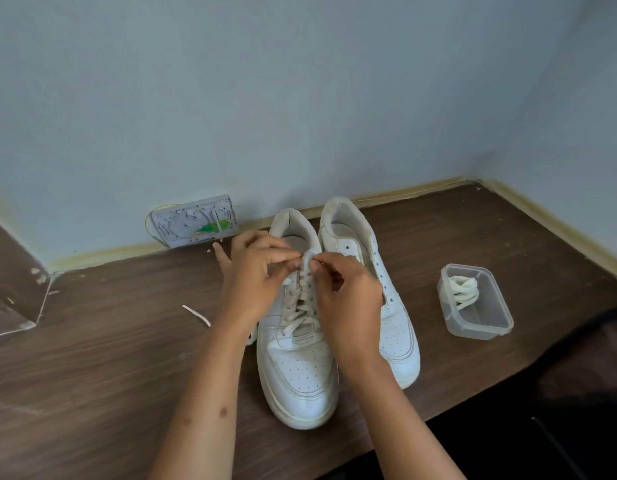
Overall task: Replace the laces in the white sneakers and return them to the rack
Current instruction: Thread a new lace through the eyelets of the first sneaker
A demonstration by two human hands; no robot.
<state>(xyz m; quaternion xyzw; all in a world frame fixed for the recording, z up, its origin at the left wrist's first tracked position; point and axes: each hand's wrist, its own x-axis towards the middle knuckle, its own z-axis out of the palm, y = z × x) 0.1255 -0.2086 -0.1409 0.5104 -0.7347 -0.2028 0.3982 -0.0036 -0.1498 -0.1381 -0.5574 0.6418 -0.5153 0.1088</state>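
Note:
Two white sneakers stand side by side on a dark wooden table, toes toward me. The left sneaker is laced with a white lace crossing its eyelets. My left hand and my right hand meet over the top eyelets, each pinching the lace where it loops at the tongue. The right sneaker shows bare eyelets with no lace in them; my right hand hides part of it. A clear plastic container to the right holds a bundled white lace.
A loose white lace end lies on the table left of my left forearm. A grey wall plate with wires leans at the wall behind. Walls close the back and right; the table's front edge drops off at lower right.

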